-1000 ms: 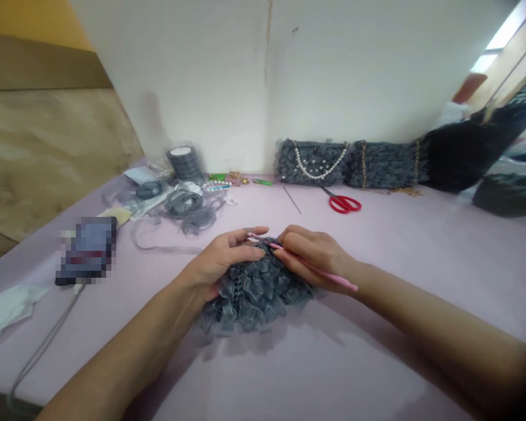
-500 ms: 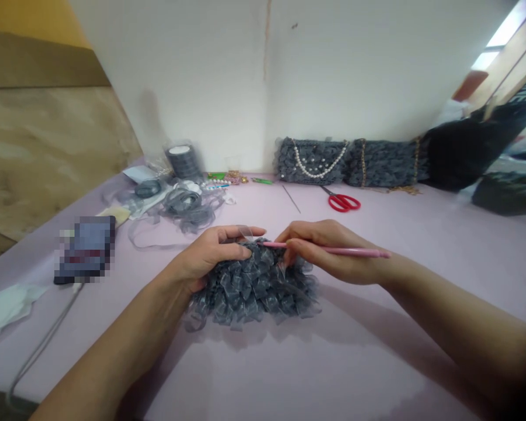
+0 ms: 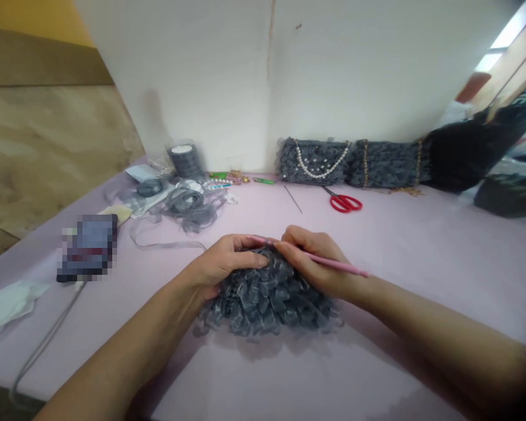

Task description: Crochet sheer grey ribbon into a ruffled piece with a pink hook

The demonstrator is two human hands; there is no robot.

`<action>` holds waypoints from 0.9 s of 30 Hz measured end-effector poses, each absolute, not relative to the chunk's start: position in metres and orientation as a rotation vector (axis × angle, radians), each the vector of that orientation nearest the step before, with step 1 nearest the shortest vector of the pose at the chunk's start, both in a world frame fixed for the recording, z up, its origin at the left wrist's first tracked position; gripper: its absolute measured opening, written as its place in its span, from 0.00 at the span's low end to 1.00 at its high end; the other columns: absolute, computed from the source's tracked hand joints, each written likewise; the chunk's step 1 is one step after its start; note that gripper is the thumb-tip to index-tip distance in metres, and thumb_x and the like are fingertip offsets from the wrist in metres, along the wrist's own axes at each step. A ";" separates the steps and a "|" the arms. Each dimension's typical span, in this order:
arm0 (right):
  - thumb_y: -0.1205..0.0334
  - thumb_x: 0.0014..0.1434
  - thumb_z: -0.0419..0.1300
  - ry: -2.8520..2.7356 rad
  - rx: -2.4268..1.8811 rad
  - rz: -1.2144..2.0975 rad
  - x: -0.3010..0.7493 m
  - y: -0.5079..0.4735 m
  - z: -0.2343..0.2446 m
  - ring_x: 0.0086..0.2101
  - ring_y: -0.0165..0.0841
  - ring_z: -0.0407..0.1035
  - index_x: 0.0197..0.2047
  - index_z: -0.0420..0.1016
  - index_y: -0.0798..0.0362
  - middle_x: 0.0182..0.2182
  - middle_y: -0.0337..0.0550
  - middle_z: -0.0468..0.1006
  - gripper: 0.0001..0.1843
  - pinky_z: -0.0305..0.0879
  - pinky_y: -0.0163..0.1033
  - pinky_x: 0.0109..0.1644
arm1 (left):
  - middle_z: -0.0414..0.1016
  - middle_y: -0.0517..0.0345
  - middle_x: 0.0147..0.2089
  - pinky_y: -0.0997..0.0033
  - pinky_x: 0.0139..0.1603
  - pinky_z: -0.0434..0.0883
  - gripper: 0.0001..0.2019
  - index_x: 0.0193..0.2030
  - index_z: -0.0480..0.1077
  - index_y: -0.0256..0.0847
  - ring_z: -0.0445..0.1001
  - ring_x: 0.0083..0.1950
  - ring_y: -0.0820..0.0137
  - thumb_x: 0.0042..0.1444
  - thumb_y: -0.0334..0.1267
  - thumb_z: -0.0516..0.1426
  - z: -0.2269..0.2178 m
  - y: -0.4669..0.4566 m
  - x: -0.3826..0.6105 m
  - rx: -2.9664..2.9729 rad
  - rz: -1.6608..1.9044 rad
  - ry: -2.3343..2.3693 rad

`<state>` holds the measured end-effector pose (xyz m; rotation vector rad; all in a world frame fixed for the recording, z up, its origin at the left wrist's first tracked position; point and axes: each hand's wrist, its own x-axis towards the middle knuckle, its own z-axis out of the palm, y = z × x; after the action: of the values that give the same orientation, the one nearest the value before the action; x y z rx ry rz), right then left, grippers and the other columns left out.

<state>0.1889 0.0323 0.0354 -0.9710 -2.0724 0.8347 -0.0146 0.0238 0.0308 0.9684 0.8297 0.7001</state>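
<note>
Both hands closed on the work, from where I'm standing. Left hand (image 3: 217, 264) pinches the ruffled grey ribbon piece (image 3: 267, 301) at its upper left, thumb on the front, other fingers mostly hidden behind. Right hand (image 3: 313, 260) grips a pink crochet hook (image 3: 333, 264) like a pen, shaft angled down to the right, tip end at the piece's top edge by the left fingers. Piece sits between the hands, front-centre over the pink tabletop (image 3: 245, 386); can't tell if its lower edge touches down. Loose ribbon strand (image 3: 166, 247) runs up behind the left hand; tangled ribbon heap (image 3: 188, 204) near it, spool (image 3: 184, 166) behind that. Phone (image 3: 90, 242) far left, pixelated, cable (image 3: 48, 334) plugged in. Red-handled scissors (image 3: 345, 203) and a thin needle (image 3: 293, 199) lie beyond the right hand. Behind them, two grey ruffled bags (image 3: 386, 166) stand against the wall, left one with pearls.
</note>
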 end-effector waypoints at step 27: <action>0.64 0.68 0.48 -2.249 -0.767 -0.500 0.183 0.039 0.008 0.19 0.26 0.57 0.28 0.60 0.52 0.23 0.39 0.69 0.15 0.47 0.34 0.22 | 0.75 0.59 0.37 0.73 0.40 0.67 0.27 0.59 0.68 0.42 0.73 0.35 0.74 0.50 0.34 0.65 0.023 0.020 0.004 0.905 0.992 0.870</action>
<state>0.1828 0.0391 0.0080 -0.7666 -2.2491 -0.5004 0.0044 0.0195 0.0227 0.9049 0.8700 0.9919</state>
